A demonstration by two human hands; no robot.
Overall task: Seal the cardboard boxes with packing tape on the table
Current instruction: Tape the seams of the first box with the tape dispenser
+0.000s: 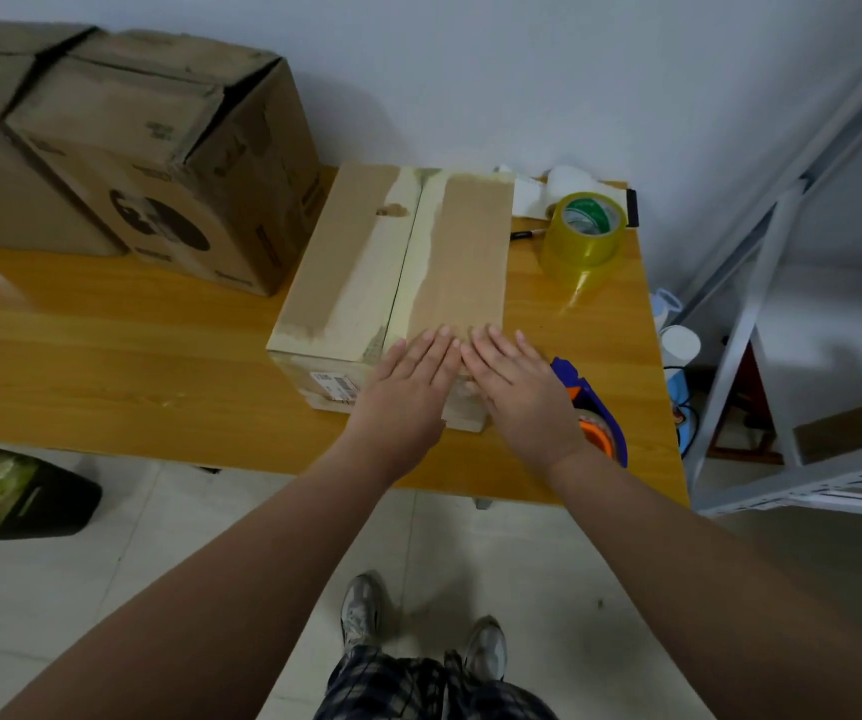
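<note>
A flat cardboard box [366,262] lies on the wooden table [106,356], its two top flaps closed along a centre seam edged with pale old tape. My left hand [408,387] and my right hand [517,387] rest flat side by side on the box's near edge, fingers straight and together, holding nothing. A blue and orange tape dispenser [600,407] lies on the table just right of my right hand, partly hidden by it. A roll of clear yellowish packing tape [582,236] stands further back on the right.
Two large cardboard boxes [148,158] stand at the back left of the table. A pen [527,233] and white paper [532,197] lie near the roll. A grey metal shelf [782,304] stands to the right. A black bin [18,491] sits on the floor at left.
</note>
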